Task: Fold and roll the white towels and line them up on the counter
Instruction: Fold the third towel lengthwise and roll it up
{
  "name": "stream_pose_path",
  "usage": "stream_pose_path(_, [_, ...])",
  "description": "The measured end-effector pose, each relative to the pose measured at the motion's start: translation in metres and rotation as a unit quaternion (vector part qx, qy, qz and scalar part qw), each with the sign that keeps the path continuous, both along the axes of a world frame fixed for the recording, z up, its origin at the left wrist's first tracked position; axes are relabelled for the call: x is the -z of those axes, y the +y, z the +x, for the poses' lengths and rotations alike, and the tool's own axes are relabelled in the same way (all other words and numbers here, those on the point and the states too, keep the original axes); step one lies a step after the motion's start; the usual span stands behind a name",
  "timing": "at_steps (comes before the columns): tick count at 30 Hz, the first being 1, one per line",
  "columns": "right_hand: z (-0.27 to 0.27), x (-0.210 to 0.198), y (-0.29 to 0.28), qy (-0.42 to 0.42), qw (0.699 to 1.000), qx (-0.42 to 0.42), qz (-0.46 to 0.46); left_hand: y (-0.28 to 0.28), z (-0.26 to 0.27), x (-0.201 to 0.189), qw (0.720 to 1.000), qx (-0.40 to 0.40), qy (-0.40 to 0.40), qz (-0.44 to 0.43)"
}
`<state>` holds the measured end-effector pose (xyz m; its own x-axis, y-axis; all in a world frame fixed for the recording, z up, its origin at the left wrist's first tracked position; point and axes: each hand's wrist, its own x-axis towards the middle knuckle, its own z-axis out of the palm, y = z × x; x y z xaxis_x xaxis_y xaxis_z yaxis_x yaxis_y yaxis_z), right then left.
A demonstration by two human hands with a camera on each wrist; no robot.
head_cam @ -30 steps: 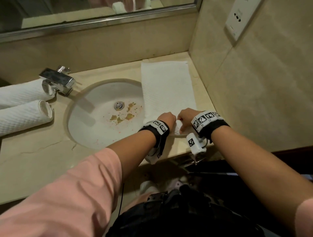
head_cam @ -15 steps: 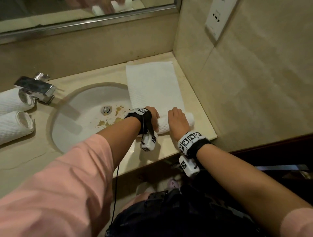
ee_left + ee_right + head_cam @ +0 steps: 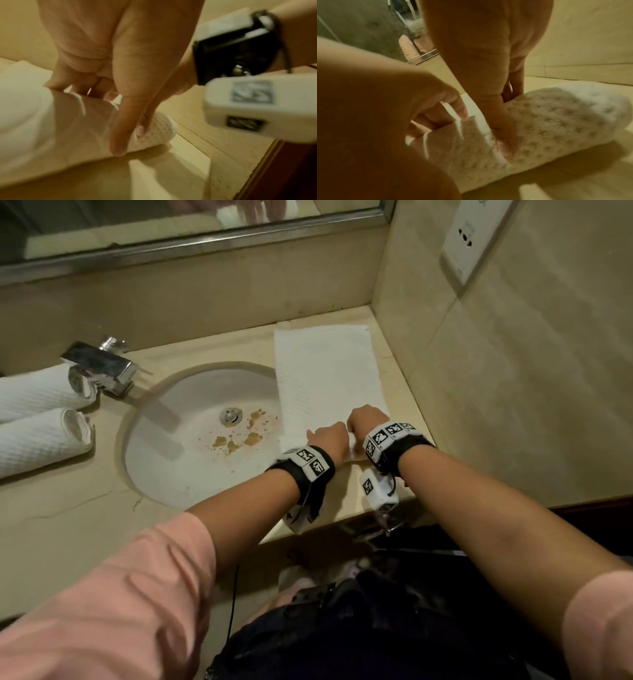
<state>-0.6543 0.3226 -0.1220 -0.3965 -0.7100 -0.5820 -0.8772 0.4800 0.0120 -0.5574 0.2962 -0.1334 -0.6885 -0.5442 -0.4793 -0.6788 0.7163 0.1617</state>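
A white waffle towel (image 3: 325,371) lies flat on the counter right of the sink, its near end wound into a roll (image 3: 565,121) under my hands. In the head view my left hand (image 3: 325,438) and right hand (image 3: 368,419) sit side by side on that roll. The left hand (image 3: 106,119) curls its fingers over the roll's far side, thumb on the near side by the roll's end (image 3: 159,128). My right hand (image 3: 510,120) grips it likewise, thumb pressed into the cloth. Two rolled towels (image 3: 41,440) lie side by side at the far left.
The round sink (image 3: 178,474) with brown stains around its drain takes the counter's middle. A chrome faucet (image 3: 99,368) stands beside the rolled towels. A tiled wall with a socket (image 3: 469,237) closes the right side, and a mirror (image 3: 137,220) runs along the back.
Both hands went from pinching the towel's near edge to lying over a short roll, then reached forward again to curl over it. The roll has moved away from the counter's front edge.
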Motion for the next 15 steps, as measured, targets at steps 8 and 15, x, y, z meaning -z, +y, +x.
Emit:
stream_pose_path(8, [-0.023, 0.024, -0.034, -0.037, 0.997, 0.015, 0.068, 0.008, 0.001, 0.005, 0.994, 0.042, 0.014, -0.105])
stream_pose_path(15, [-0.065, 0.101, -0.056, -0.031, 0.995, 0.031, 0.088, -0.013, -0.014, -0.009, 0.992, 0.107, -0.034, -0.061])
